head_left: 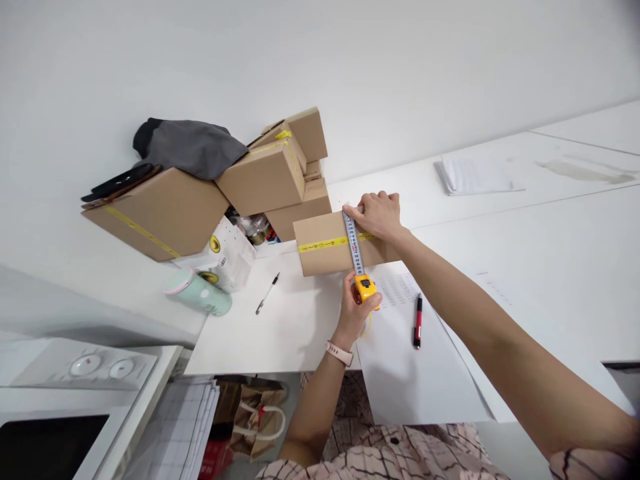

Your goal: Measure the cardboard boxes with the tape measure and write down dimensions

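Note:
A cardboard box (320, 259) with yellow printed tape along its middle is on the white table. Across its upper face runs the silver blade of a yellow tape measure (367, 287). My left hand (354, 310), with a pale pink wristband, is closed around the tape measure's case at the box's near edge. At the far edge my right hand (379, 215) presses the blade's end to the box with its thumb, the other fingers wrapped over the box. A printed sheet (395, 363) lies under the near side, and a red and black pen (418, 321) rests on it.
Several cardboard boxes (265, 177) are stacked at the back left, with a grey cloth (193, 147) over them. A mint green bottle (200, 293) and a black and white pen (268, 293) lie nearby. Papers (475, 175) sit at the back right. A microwave (75, 400) stands lower left.

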Available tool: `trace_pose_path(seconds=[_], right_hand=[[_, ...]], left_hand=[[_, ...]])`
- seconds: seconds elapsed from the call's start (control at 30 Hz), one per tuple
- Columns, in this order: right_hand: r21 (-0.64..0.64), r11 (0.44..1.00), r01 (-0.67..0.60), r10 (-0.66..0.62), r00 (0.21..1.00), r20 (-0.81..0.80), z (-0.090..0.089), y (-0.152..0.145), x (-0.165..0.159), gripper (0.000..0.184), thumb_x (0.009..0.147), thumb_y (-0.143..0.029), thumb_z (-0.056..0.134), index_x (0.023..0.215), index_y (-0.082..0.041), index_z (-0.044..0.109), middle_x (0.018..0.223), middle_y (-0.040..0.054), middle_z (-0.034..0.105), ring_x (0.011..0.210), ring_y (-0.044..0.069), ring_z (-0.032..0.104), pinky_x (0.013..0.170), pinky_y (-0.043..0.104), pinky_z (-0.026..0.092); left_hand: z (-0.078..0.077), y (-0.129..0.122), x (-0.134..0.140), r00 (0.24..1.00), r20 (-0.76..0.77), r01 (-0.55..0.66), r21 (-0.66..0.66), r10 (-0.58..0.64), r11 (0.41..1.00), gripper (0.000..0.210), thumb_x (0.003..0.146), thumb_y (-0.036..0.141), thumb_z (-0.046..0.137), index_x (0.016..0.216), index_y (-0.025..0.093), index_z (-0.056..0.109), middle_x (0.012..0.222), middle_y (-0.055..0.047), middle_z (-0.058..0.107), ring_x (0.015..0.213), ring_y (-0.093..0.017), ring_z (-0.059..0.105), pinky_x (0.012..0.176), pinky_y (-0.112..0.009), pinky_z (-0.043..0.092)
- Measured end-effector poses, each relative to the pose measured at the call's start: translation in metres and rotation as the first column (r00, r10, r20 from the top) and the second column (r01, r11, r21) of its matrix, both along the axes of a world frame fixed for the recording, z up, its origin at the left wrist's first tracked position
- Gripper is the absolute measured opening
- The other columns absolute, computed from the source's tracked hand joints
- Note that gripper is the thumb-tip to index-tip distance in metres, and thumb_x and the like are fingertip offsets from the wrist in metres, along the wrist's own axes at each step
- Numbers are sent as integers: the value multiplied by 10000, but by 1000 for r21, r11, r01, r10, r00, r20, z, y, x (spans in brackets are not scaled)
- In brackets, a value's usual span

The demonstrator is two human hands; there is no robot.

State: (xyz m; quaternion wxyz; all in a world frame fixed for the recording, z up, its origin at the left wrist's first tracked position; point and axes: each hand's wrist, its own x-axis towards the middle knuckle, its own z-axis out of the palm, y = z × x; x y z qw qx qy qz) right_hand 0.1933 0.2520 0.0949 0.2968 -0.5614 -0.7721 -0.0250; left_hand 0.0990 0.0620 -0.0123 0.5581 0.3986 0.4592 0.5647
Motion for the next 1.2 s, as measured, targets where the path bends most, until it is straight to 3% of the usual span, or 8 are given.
trace_pose_path(seconds=[0.4, 0.6, 0.73, 0.9, 0.97, 1.03, 1.13, 1.2], right_hand=[[19, 1000, 2, -2, 1000, 17, -2, -1, 1, 675, 1026, -642, 231, 994, -168, 711, 1067, 184, 739, 1020, 355, 557, 904, 491, 309], [52, 999, -6, 6, 1000, -2, -3, -26, 8, 572, 1051, -535, 244, 1008, -180, 689, 1104, 173, 724, 1062, 355, 529, 938, 488, 285], [95, 995, -31, 32, 999, -14, -30, -75, 20, 505, 1053, -500, 265, 1081, -196, 667, 1124, 158, 710, 1078, 341, 522, 975, 486, 272], [50, 995, -91, 92, 996, -20, -74, -124, 36, 466, 1048, -488, 322, 1216, -212, 658, 1360, 142, 657, 1188, 326, 523, 1028, 486, 285], [2, 992, -126, 126, 988, -90, -74, -134, 42, 476, 1054, -466, 295, 1249, -229, 659, 1393, 129, 647, 1245, 321, 519, 1056, 499, 297], [-63, 985, -160, 136, 950, -280, -63, -145, 50, 543, 1067, -473, 207, 1254, -256, 669, 1337, 112, 681, 1232, 310, 550, 1055, 514, 342], [-137, 953, -271, 131, 773, -621, -42, -168, 70, 627, 1054, -593, 173, 1249, -292, 687, 1125, 103, 729, 1051, 289, 640, 919, 477, 480], [-165, 928, -335, 117, 679, -724, -37, -186, 86, 536, 999, -685, 370, 1132, -315, 735, 932, 83, 714, 873, 271, 653, 771, 436, 519]], left_hand=[[10, -1, 3, 999, 31, -29, -24, 30, 999, 759, 690, 443, 885, 1288, 261, 454, 1101, -40, 648, 798, -153, 679, 677, -289, 563], [4, -46, -5, 998, 64, -17, 47, 14, 999, 808, 704, 524, 875, 1332, 292, 422, 1192, -67, 653, 868, -192, 711, 725, -329, 582], [-13, -96, -15, 999, -7, -43, 42, 44, 998, 815, 735, 483, 877, 1366, 296, 396, 1254, -96, 643, 962, -209, 699, 821, -361, 580], [-23, -137, -22, 1000, -20, -13, -8, 13, 1000, 794, 773, 443, 855, 1392, 301, 378, 1276, -101, 624, 997, -210, 676, 858, -367, 566], [-20, -146, -21, 999, -42, 25, -37, -27, 999, 783, 778, 413, 852, 1397, 296, 386, 1281, -103, 619, 1006, -208, 661, 866, -361, 558], [-15, -151, -18, 992, -89, 80, -78, -87, 994, 785, 764, 373, 856, 1399, 285, 403, 1264, -99, 620, 994, -205, 648, 869, -355, 550], [-10, -156, -13, 954, -246, 140, -132, -169, 981, 796, 708, 298, 865, 1387, 260, 451, 1125, -60, 642, 915, -196, 628, 843, -343, 544], [-10, -158, -10, 902, -376, 168, -147, -212, 975, 794, 664, 267, 870, 1363, 260, 494, 1028, -25, 643, 867, -196, 616, 827, -343, 546]])
